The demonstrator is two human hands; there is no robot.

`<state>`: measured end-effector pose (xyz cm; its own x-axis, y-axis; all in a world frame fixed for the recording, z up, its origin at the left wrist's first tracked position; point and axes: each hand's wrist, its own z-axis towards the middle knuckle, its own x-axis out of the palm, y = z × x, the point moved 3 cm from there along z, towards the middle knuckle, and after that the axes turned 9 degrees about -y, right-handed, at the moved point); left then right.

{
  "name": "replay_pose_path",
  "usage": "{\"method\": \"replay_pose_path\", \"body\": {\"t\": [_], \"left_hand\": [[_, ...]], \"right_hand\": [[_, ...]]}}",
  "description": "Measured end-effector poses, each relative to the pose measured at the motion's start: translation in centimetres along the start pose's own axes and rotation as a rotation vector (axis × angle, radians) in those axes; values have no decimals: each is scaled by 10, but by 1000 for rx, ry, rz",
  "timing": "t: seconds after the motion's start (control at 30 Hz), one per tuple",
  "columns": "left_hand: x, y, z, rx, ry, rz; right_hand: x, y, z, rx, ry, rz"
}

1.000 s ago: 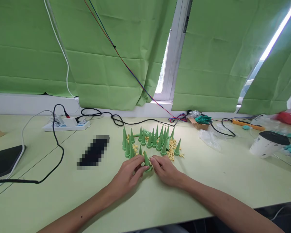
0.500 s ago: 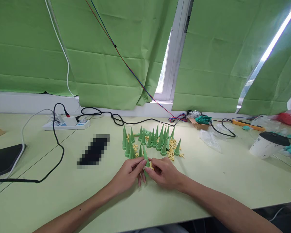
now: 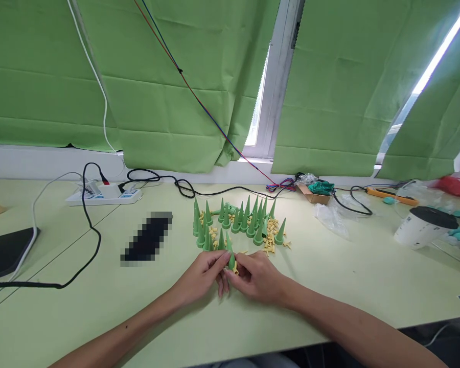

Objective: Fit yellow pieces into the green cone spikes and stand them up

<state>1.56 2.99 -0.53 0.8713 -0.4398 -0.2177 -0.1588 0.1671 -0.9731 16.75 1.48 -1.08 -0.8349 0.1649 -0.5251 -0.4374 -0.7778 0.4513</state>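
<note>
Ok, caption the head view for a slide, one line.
Left hand holds a green cone, right hand a small yellow piece beside it; other green cones stand beyond.

I make out two bare forearms (image 3: pixel 153 317), a small dark spot (image 3: pixel 126 326) on the left one, and greyish clothing (image 3: pixel 249 363) near.

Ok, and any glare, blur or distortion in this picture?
In the head view, a bright strip glares between green curtains; the white cup looks stretched; the dark object is pixelated; the yellow piece at the right hand shows little detail.
</note>
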Motion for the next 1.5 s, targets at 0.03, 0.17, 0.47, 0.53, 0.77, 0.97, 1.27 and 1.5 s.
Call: {"method": "replay_pose_path", "body": {"t": [0.03, 0.17, 0.47, 0.53, 0.77, 0.97, 1.27, 1.5], "left_hand": [[0, 0, 0, 1, -1, 1], [0, 1, -1, 12, -3, -11], [2, -2, 0, 13, 16, -20], [2, -1, 0, 16, 17, -21], [1, 3, -1, 17, 22, 6], [1, 2, 0, 20, 15, 11], [1, 2, 0, 12, 17, 4], [1, 3, 0, 9, 8, -1]], "right_hand": [[0, 0, 0, -1, 0, -2], [1, 1, -1, -7, 2, -15], [-1, 5, 2, -28, 59, -20], [-1, 6, 2, -28, 63, -14], [-1, 7, 3, -36, 85, -28], [-1, 8, 3, -39, 93, -34], [-1, 7, 3, -37, 113, -56], [-2, 7, 3, -21, 98, -38]]}}
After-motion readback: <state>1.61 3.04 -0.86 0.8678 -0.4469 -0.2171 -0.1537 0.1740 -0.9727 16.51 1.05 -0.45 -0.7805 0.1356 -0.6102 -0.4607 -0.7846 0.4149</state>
